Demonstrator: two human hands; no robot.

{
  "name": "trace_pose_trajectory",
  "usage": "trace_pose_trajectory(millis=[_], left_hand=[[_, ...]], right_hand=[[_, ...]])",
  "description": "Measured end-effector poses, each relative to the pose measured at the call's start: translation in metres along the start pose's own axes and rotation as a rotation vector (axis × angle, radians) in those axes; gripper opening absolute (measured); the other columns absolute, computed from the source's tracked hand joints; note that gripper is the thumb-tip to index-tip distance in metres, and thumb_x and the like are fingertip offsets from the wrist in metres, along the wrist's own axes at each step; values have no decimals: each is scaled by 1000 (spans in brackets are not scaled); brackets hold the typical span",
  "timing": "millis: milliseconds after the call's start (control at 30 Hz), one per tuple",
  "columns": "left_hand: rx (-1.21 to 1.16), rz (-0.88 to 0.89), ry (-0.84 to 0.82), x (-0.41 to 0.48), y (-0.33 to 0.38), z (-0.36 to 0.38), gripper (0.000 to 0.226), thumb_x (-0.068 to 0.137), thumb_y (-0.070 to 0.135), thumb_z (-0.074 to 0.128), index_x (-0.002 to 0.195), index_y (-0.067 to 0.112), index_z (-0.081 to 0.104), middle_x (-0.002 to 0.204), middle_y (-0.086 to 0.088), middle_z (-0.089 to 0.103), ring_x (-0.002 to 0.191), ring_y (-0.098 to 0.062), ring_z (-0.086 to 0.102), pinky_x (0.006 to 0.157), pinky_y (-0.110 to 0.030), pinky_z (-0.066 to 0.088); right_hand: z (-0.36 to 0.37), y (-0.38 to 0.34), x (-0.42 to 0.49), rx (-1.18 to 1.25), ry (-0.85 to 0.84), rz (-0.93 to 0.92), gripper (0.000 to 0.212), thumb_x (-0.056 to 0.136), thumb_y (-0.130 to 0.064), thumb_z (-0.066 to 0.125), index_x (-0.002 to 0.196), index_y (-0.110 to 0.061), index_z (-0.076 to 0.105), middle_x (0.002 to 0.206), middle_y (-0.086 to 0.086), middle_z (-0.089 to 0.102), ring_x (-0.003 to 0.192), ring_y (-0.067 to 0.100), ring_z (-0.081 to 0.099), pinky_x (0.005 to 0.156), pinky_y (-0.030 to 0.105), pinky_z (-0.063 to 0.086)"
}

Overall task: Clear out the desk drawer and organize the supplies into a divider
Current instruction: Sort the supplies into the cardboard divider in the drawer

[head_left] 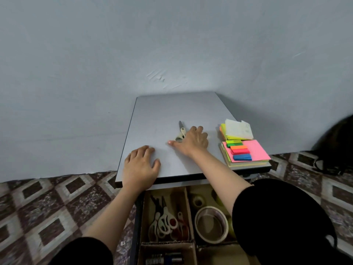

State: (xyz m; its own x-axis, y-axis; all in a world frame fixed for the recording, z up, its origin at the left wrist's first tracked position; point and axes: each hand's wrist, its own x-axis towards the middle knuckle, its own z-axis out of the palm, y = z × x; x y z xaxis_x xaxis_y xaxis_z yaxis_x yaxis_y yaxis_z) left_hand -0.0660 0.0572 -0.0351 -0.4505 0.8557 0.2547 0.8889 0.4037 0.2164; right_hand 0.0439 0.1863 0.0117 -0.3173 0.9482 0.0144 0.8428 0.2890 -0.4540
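Note:
A small grey desk top (162,111) stands over an open drawer holding a cardboard divider (188,207). A pair of pale-handled scissors (181,131) lies on the desk, blades pointing away. My right hand (193,142) covers the handles, fingers curled over them and thumb stretched left. My left hand (141,165) rests palm down on the desk's front left corner and holds nothing. In the divider, several scissors (164,222) fill the left compartment, tape rolls (211,224) the right one, and small dark items (164,258) the near one.
Stacks of sticky notes (248,152) with coloured page flags (239,150) and a yellow pad under folded paper (236,131) sit at the desk's right edge. A wall stands right behind the desk. Patterned floor tiles lie on both sides, with a dark bag (336,146) at the right.

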Motion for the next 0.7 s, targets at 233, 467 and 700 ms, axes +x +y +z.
trace_pose_trajectory(millis=[233,467,700], left_hand=[[-1,4,2,0,-1,0,65,82,49,21,137,21,40,145,3,38,135,-17,28,112,-35,19],[0,-6,-3,1,-1,-2,52,93,45,30,139,20,39,146,1,36,136,-19,27,113,-36,18],[7,15,-109,-17,4,-9,52,100,36,24,148,18,20,157,-1,15,145,-18,10,118,-34,5]], right_hand=[[3,-2,2,-7,36,-41,63,82,-47,62,128,-7,44,131,11,38,117,30,43,85,33,40],[-9,9,-32,-41,-14,-114,58,78,-47,68,116,-6,54,120,11,46,104,27,53,72,28,37],[-43,35,-87,-221,-153,-162,53,74,-49,69,102,-6,58,102,5,58,95,23,56,66,26,38]])
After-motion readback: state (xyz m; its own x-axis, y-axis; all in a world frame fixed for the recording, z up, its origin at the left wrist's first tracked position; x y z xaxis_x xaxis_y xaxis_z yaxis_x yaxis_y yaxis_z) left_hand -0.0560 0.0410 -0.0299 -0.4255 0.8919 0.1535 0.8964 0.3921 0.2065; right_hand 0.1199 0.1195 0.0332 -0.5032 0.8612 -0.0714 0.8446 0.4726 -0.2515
